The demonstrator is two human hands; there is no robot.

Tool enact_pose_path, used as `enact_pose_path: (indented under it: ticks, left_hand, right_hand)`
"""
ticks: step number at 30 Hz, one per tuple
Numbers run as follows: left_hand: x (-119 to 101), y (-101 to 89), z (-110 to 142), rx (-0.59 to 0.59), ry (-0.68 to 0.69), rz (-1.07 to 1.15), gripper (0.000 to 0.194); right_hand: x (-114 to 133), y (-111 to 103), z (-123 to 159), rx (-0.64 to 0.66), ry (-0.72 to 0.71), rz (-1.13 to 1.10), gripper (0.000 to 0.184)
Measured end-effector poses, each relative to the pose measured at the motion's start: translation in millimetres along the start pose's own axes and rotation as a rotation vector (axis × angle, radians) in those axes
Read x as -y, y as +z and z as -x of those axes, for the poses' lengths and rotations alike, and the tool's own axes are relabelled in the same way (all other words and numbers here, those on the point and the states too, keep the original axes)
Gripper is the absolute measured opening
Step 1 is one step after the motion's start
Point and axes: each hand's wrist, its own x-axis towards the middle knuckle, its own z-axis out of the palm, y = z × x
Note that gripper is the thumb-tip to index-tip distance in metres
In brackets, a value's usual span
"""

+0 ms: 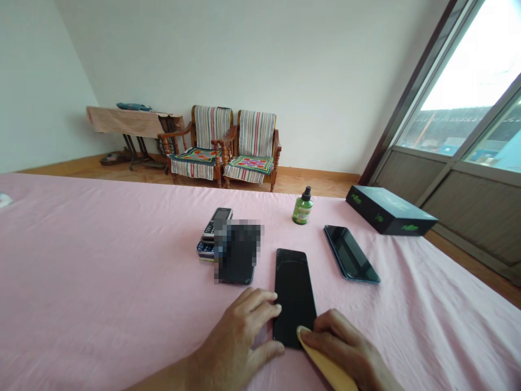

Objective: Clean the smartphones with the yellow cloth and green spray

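Note:
A black smartphone (293, 290) lies screen up on the pink sheet in front of me. My left hand (243, 336) has its fingers and thumb apart, the fingertips touching the phone's left edge and the thumb at its lower left corner. My right hand (350, 345) pinches a folded yellow cloth (325, 369), whose rounded end rests on the phone's lower right part. Left of this phone is another dark phone (240, 258), partly pixelated. Behind it an older keypad phone (217, 224) lies on a blue keypad phone (205, 250).
A green bottle (302, 209) with a black top stands farther back. Right of it are another smartphone (350, 254) and a black box (388, 210) with green lettering. The pink sheet (101, 271) covers the surface. Beyond its edge stand two wooden chairs (256, 136) and a cloth-covered table (126, 120).

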Motion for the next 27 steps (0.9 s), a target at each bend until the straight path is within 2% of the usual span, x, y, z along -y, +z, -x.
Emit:
enact_pose_path:
  ticks: [5,9,12,17,22,27]
  left_hand:
    - [2,1.6,1,-0.003,0.015,-0.039,0.049]
    - [3,1.4,1,-0.013,0.066,-0.111,0.047]
    - [6,1.2,0,-0.018,0.134,-0.152,0.046]
    - [14,0.6,-4,0.034,0.168,-0.116,0.043]
    - [20,2.1,-7,0.069,0.214,-0.113,0.043]
    - [23,5.3,-7,0.068,0.235,-0.146,0.041]
  right_hand:
    - [8,-7,-8,0.04,0.044,-0.009,0.025]
    - [-10,-20,-42,-0.156,0.205,0.088,0.037]
    - [-32,-25,-76,-0.27,0.305,0.23,0.032]
    - [-55,-9,-115,-0.224,0.341,0.329,0.038]
    - [-45,14,-126,-0.182,0.301,0.343,0.041]
    - [-33,24,-127,-0.095,0.229,0.325,0.04]
